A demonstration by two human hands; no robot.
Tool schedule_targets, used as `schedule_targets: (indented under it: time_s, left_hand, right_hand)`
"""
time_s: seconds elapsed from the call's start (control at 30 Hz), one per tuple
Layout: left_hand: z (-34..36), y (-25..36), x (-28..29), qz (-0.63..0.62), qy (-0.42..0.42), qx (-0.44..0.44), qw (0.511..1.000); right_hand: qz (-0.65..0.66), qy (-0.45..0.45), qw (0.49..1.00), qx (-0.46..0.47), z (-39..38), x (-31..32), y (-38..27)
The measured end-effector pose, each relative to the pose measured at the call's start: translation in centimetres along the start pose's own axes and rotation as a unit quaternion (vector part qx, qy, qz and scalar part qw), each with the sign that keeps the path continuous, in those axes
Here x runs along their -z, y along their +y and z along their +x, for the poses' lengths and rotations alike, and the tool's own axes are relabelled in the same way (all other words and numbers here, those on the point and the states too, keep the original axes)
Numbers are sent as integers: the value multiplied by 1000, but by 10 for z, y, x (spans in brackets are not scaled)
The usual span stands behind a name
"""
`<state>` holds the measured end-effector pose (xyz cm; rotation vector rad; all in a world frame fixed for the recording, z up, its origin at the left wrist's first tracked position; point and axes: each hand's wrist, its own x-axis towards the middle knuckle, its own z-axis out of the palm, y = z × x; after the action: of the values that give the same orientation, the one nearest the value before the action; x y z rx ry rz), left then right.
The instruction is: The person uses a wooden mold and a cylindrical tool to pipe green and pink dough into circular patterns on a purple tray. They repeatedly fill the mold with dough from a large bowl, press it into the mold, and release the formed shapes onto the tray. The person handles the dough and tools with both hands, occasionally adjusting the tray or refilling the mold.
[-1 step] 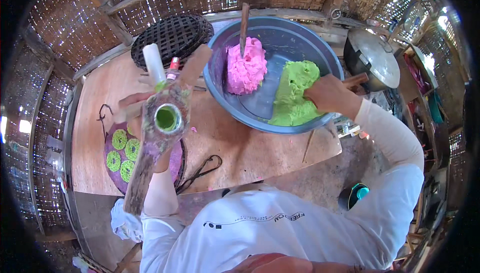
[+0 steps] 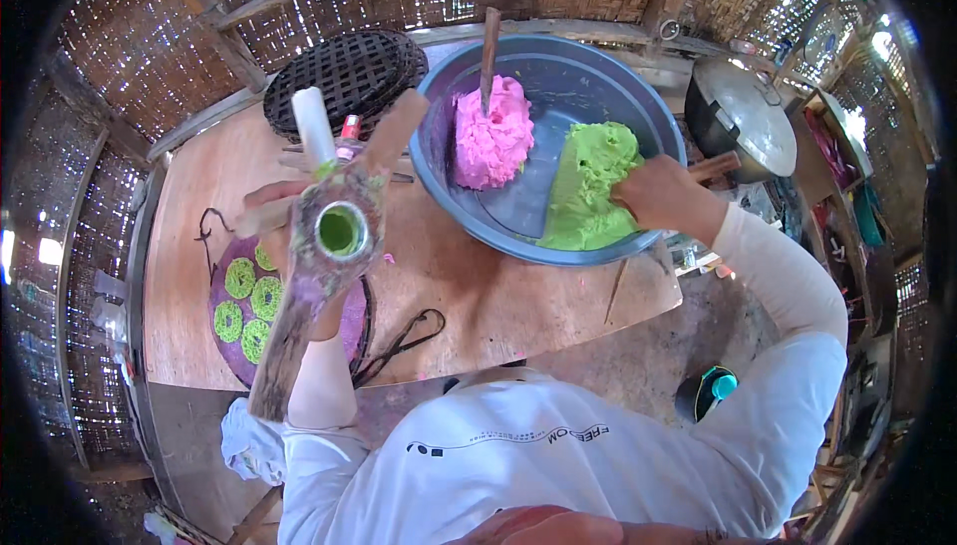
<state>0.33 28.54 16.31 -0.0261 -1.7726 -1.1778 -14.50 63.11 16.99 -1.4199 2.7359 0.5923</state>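
Note:
My left hand (image 2: 275,192) is closed round a wooden press (image 2: 282,346), which hides most of that hand. A round metal-rimmed hole in the press shows green dough inside. Below it, a round purple mat (image 2: 227,344) bears several green lacy dough rings (image 2: 239,278). My right hand (image 2: 666,196) is closed at the right side of a large blue-grey basin (image 2: 538,208), against a mound of green dough (image 2: 590,186). From this fist sticks out a wooden handle (image 2: 716,167); its other end is hidden. Beside the green dough, a pink dough mound (image 2: 495,136) has a wooden stick (image 2: 489,56) standing in it.
Black woven trays (image 2: 344,76) are stacked at the far left of the wooden table (image 2: 478,316). A red-capped bottle (image 2: 350,130) stands behind the press. At the right is a large lidded pot (image 2: 743,116). A dark cord loop (image 2: 404,341) lies near the front edge.
The press in my left hand has shifted slightly right and up. My right hand has moved a little to the right with the wooden handle.

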Motion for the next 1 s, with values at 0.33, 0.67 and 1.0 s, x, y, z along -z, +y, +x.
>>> schedule_targets:
  time_s: [0.33,0.67,1.0]
  left_hand:
    - [4,-17,7,23,-105,145,983]
    - [-7,-4,8,332,-158,-25,930]
    - [-3,28,17,371,-231,-179,881]
  right_hand:
    - [368,16,927,-66,-54,133,-57]
    - [131,220,967,5,8,146,-141]
    - [36,305,952,12,-9,128,-186]
